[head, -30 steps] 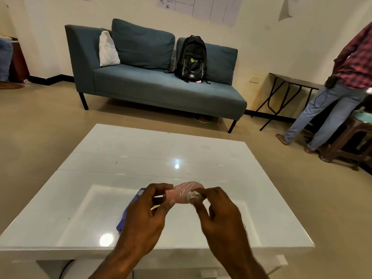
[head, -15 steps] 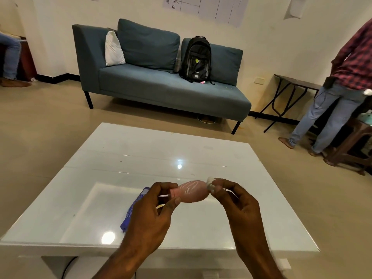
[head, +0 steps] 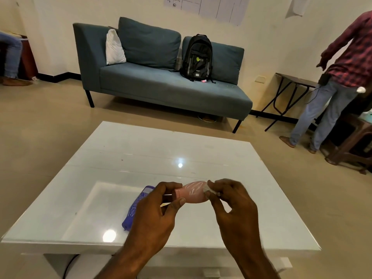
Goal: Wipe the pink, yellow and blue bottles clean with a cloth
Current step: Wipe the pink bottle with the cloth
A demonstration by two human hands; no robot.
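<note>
Both forearms enter from about 6 o'clock, bare to the frame edge. The left hand (head: 155, 214) and right hand (head: 233, 208) wear no gloves, rings or watch.

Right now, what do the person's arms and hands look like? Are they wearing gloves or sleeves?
No gloves and no sleeves show. The left hand and the right hand are both bare, and so are the forearms all the way down to the picture's lower edge. No ring, watch or bracelet can be seen on either one. Each hand shows fingers and a thumb, with short nails.

Glossy white table (head: 141, 158), blue sofa (head: 161, 85), black backpack (head: 198, 57), white cushion (head: 114, 47), bystander (head: 342, 77)
</note>
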